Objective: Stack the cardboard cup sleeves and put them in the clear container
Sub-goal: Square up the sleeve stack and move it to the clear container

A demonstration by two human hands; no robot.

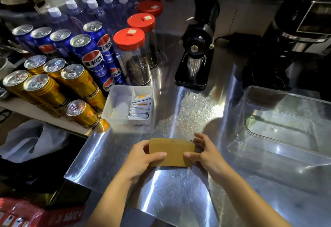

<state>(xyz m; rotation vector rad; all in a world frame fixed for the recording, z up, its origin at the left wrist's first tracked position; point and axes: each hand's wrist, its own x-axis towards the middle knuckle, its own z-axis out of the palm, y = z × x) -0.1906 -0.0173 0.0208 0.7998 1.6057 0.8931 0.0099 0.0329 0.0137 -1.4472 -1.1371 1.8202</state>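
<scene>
Head view. Item: flat stack of brown cardboard cup sleeves [171, 152], near centre, just above the scratched stainless-steel counter [188, 105]; whether its lower edge touches the steel cannot be told. Sleeve count not readable.

Left hand [143, 157]: closed on the stack's left end, thumb across the top face, fingers underneath. Right hand [204, 152]: closed on the right end, thumb on top, fingers curled at the far corner.

Destination: clear rectangular plastic container [279, 119], right of the stack, near but apart, open-topped, nothing in it.

Handling, judged: light, stiff across the flat, easily creased; loose layers likely to slide and fan apart. Best pinched at both short ends with edges squared.

Adjacent: white plastic tray of sachets [129, 105], far left of the stack.
</scene>
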